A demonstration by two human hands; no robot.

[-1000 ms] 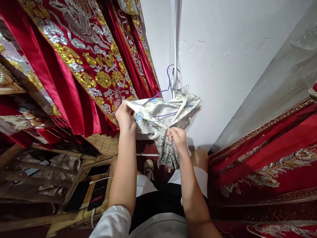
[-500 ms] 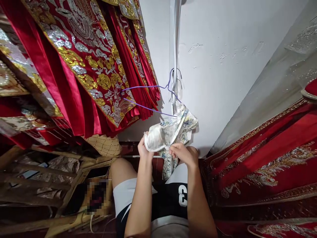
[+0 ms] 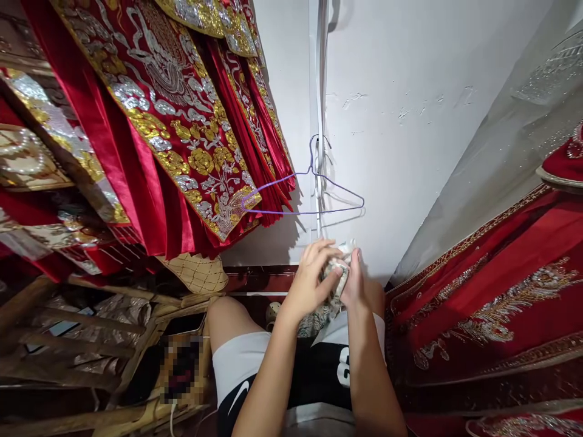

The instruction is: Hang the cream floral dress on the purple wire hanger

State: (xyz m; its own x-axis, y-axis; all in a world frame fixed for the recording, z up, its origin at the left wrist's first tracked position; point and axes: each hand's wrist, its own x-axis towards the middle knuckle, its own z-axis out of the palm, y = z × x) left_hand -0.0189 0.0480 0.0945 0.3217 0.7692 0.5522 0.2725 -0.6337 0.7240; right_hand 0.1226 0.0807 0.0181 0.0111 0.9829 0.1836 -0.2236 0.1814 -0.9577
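A white garment with a blue-green floral print is bunched up between my hands, above my lap. My left hand curves over its left side, fingers bent round the cloth and thumb pressing on it. From the right, my right hand clasps the same bundle, its thumb pointing up and its other fingers partly hidden. Folds of the floral cloth hang down between my knees. Beyond my hands, a bare purple wire hanger hangs by its hook from a white strip on the wall, apart from the garment.
Red embroidered garments hang at the left. More red beaded cloth stands along the right side. At lower left a wooden rack holds a phone and a charging cable. The white wall faces me.
The garment has come off the purple hanger, which now hangs level. My hands have moved closer together and to the right, bunching the cloth. The white cup lining is out of sight.
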